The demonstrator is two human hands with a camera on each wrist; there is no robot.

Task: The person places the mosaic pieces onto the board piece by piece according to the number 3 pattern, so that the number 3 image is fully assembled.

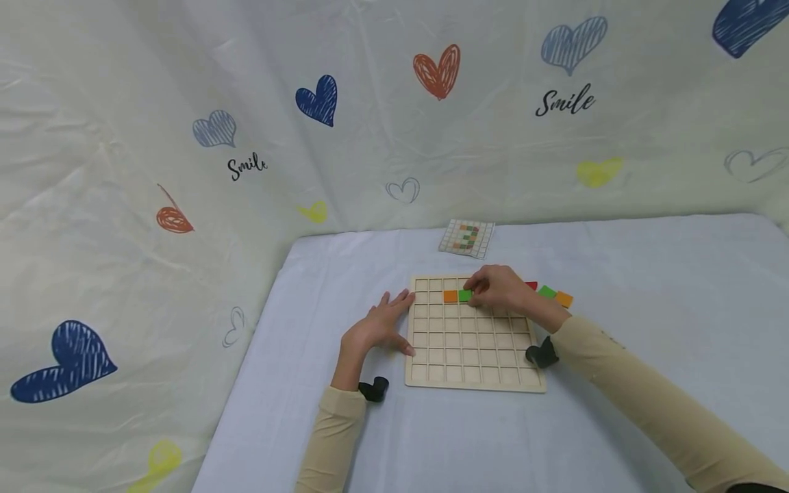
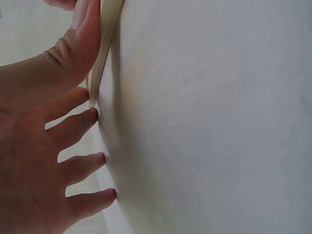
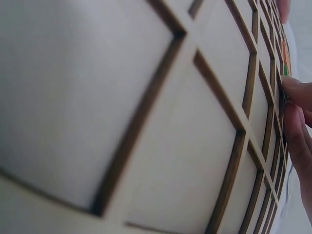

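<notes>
A pale wooden board [image 1: 468, 340] with a grid of square cells lies on the white cloth. In its far row sit an orange tile [image 1: 451, 296] and, directly beside it, a green tile [image 1: 465, 296]. My right hand [image 1: 496, 289] reaches over the far part of the board, thumb and finger pinching at the right side of the green tile; the fingertips partly hide it in the right wrist view. My left hand [image 1: 383, 326] is spread at the board's left edge, thumb and fingertips touching the rim; in the left wrist view its fingers [image 2: 80, 168] are nearly straight.
A patterned card [image 1: 466, 238] showing a coloured grid lies behind the board. By the right hand, off the board's far right corner, are a red tile [image 1: 531, 285], another green tile [image 1: 546, 292] and another orange tile [image 1: 564, 299]. A heart-printed cloth [image 1: 370, 150] hangs behind.
</notes>
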